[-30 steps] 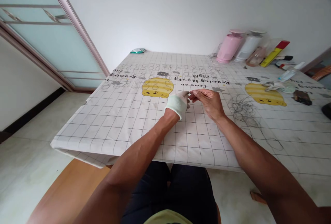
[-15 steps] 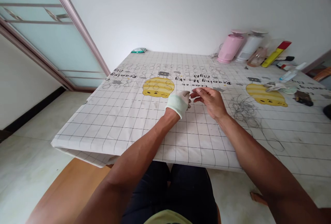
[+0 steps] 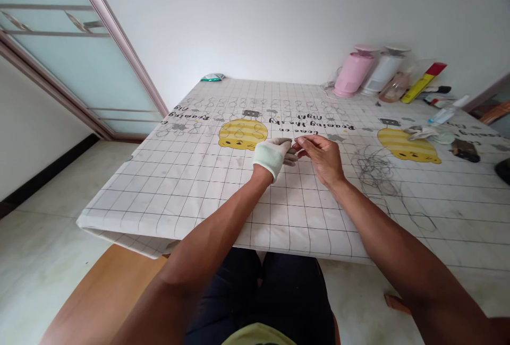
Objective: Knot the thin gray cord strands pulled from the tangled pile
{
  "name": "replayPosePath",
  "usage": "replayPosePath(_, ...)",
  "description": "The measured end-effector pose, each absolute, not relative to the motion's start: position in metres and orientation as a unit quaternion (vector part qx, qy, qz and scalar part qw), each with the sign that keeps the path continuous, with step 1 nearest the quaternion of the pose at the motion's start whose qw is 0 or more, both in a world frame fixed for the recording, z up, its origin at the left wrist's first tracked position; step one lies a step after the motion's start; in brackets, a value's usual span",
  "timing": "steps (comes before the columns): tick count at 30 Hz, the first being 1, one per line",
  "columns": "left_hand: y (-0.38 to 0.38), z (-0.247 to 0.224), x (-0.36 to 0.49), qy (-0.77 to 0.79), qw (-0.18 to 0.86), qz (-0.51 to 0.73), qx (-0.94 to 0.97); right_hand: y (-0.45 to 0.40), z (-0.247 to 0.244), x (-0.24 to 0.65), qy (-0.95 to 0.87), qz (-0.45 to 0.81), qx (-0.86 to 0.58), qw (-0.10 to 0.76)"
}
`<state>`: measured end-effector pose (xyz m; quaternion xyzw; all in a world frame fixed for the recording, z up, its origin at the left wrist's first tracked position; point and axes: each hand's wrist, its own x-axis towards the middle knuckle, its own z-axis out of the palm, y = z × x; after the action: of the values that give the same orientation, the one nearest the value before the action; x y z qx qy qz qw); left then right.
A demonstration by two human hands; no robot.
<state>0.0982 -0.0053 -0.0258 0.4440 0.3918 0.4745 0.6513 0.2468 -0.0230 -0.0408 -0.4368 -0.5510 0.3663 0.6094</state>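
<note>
My left hand (image 3: 275, 155), in a white glove with a pale green cuff, is held over the middle of the table with its fingertips pinched. My bare right hand (image 3: 322, 158) meets it from the right, thumb and forefinger closed together. Whatever lies between the fingertips is too thin to make out. A loose tangle of fine dark wire or thread (image 3: 373, 170) lies to the right of my right hand. Beyond both hands, rows of small looped pieces (image 3: 292, 106) of similar thin strand are laid on the checked tablecloth (image 3: 167, 191).
At the back right stand a pink cylindrical device (image 3: 354, 73), a white one (image 3: 380, 71) and a yellow-and-red box (image 3: 424, 84). A clear bottle (image 3: 448, 112), a crumpled glove (image 3: 432, 134) and a dark object (image 3: 465, 150) lie nearer. A green packet (image 3: 213, 77) rests at the far left corner.
The gloved fingers of my left hand have uncurled a little and reach further toward my right hand. My right hand's fingers have drawn closer together. Objects on the table stay put.
</note>
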Motion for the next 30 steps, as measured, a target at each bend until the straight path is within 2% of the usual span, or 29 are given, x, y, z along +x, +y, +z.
replayPosePath(7,-0.004,-0.029,0.097,0.424,0.589,0.467,0.506,-0.025,-0.043,0.247,-0.590,0.325,-0.437,0.596)
replayPosePath(13,0.002,-0.037,0.101,0.481,0.495,0.436,0.577,-0.026,-0.049,0.239,-0.565,0.313,-0.431,0.630)
replayPosePath(23,0.004,-0.038,0.098,0.518,0.418,0.376,0.644,-0.025,-0.053,0.229,-0.455,0.411,-0.427,0.665)
replayPosePath(30,-0.005,-0.036,0.101,0.552,0.367,0.368,0.652,-0.028,-0.050,0.222,-0.437,0.405,-0.438,0.673)
